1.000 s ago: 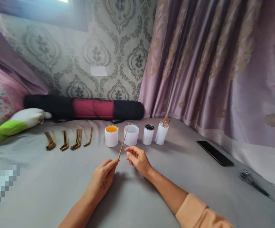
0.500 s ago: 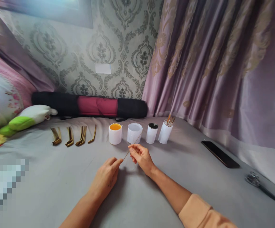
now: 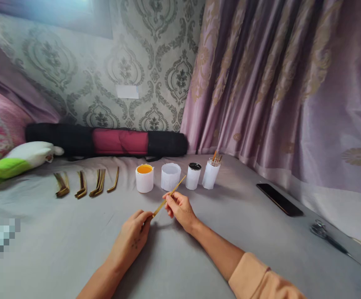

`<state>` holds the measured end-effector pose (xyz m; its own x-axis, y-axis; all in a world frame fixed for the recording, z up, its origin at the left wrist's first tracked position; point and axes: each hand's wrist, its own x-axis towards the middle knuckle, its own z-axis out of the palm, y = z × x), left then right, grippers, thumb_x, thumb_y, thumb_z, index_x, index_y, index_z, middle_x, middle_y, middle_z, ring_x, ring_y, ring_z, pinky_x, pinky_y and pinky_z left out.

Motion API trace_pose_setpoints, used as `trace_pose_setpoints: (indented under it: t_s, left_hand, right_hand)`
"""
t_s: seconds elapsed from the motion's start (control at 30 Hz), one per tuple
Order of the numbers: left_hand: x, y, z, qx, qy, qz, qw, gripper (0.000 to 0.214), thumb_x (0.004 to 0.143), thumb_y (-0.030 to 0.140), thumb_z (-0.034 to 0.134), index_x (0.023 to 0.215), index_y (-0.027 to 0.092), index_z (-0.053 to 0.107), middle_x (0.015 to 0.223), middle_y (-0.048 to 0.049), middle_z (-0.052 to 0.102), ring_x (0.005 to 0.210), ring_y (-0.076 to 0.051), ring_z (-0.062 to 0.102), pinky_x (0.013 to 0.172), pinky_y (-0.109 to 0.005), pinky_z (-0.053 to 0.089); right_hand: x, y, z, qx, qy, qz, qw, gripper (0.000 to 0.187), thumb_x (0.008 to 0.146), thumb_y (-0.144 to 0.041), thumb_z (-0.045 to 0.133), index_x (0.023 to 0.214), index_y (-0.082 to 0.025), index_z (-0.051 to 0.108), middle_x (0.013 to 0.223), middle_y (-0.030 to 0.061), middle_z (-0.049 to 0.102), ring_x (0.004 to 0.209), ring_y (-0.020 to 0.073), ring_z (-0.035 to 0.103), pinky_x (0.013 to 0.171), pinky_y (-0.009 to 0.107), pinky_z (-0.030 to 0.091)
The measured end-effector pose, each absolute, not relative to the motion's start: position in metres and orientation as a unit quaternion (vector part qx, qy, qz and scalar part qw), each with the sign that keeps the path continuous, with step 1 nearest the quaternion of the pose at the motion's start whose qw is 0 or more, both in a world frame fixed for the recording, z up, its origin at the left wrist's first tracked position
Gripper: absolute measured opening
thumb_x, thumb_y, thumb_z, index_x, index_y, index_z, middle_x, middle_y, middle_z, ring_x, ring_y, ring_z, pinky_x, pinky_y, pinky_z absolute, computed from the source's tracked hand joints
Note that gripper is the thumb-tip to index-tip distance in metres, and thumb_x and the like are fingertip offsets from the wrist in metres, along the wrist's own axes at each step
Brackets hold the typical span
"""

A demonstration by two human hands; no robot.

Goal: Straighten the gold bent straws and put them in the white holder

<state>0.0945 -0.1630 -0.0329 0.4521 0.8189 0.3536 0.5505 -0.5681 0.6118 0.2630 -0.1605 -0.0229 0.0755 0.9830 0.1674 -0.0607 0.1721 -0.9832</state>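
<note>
My left hand (image 3: pixel 136 230) is closed on the lower end of a thin, flat yellowish strip (image 3: pixel 160 208). Further up, my right hand (image 3: pixel 180 209) pinches the same strip between thumb and fingers. The strip slants up to the right, its free tip in front of the white containers. Just beyond my hands stand a white tub with an orange-yellow inside (image 3: pixel 144 182), a whitish translucent tub (image 3: pixel 170 178), a white can with a dark inside (image 3: pixel 193 178) and a white jar holding thin sticks (image 3: pixel 210 176).
Several bent, brownish strips (image 3: pixel 97 185) lie in small bundles at the left. A phone (image 3: pixel 279 199) and a dark-handled tool (image 3: pixel 330 237) rest on the grey sheet (image 3: pixel 230 232) at the right. A black and red roll bag (image 3: pixel 119 141) lies along the wall, beside a plush toy (image 3: pixel 21 160).
The strip has turned in my hands, so its broad yellowish face now shows instead of a thin edge. Both hands keep their hold. The whole view has shifted slightly.
</note>
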Motion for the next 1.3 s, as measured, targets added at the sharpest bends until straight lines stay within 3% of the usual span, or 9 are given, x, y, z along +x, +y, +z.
trace_pose_setpoints:
  t_s: [0.23,0.4,0.57,0.77,1.03,1.3]
  left_hand:
    - [0.097,-0.161,-0.030,0.743,0.478,0.333,0.329,0.023,0.075,0.029,0.044,0.086,0.018,0.062,0.081,-0.0038,0.064,0.074,-0.016,0.057,0.068,-0.024,0.040]
    - [0.099,-0.159,-0.032,0.678,0.487,0.341,0.432,0.031,0.072,0.034,0.048,0.091,0.014,0.061,0.067,-0.0018,0.062,0.059,-0.014,0.051,0.055,-0.023,0.038]
    - [0.103,-0.163,-0.026,0.556,0.469,0.371,0.578,0.033,0.068,0.037,0.055,0.090,0.012,0.060,0.068,-0.0032,0.062,0.050,-0.010,0.047,0.046,-0.021,0.036]
    - [0.104,-0.168,-0.021,0.403,0.415,0.377,0.724,0.033,0.068,0.031,0.062,0.093,0.011,0.059,0.073,-0.0059,0.061,0.055,-0.008,0.051,0.048,-0.018,0.039]
    - [0.103,-0.168,-0.022,0.360,0.380,0.359,0.772,0.030,0.072,0.026,0.061,0.097,0.010,0.057,0.075,-0.0058,0.059,0.058,-0.006,0.051,0.055,-0.017,0.043]
    - [0.100,-0.167,-0.020,0.350,0.353,0.353,0.793,0.027,0.072,0.019,0.060,0.096,0.009,0.056,0.072,-0.0052,0.058,0.056,-0.006,0.050,0.049,-0.016,0.039]
  right_hand:
    - [0.264,-0.157,-0.026,-0.453,-0.495,0.455,0.586,0.029,0.076,-0.042,0.050,0.083,-0.015,0.055,0.057,-0.0034,0.049,0.040,0.0047,0.041,0.036,0.017,0.032]
    - [0.265,-0.157,-0.028,-0.453,-0.485,0.453,0.595,0.028,0.076,-0.042,0.050,0.082,-0.015,0.055,0.057,-0.0038,0.049,0.040,0.0043,0.041,0.035,0.016,0.031]
    - [0.266,-0.156,-0.029,-0.458,-0.484,0.449,0.596,0.027,0.077,-0.042,0.049,0.082,-0.016,0.054,0.057,-0.0042,0.048,0.039,0.0041,0.040,0.035,0.016,0.031]
    - [0.268,-0.155,-0.028,-0.457,-0.485,0.441,0.601,0.026,0.077,-0.041,0.049,0.082,-0.016,0.053,0.057,-0.0049,0.047,0.039,0.0040,0.040,0.035,0.016,0.030]
    - [0.269,-0.157,-0.027,-0.470,-0.481,0.436,0.598,0.024,0.076,-0.040,0.049,0.080,-0.017,0.052,0.055,-0.0053,0.047,0.039,0.0045,0.040,0.035,0.016,0.030]
    - [0.267,-0.159,-0.026,-0.482,-0.485,0.427,0.592,0.024,0.075,-0.039,0.050,0.080,-0.016,0.053,0.054,-0.0050,0.047,0.040,0.0049,0.040,0.035,0.017,0.031]
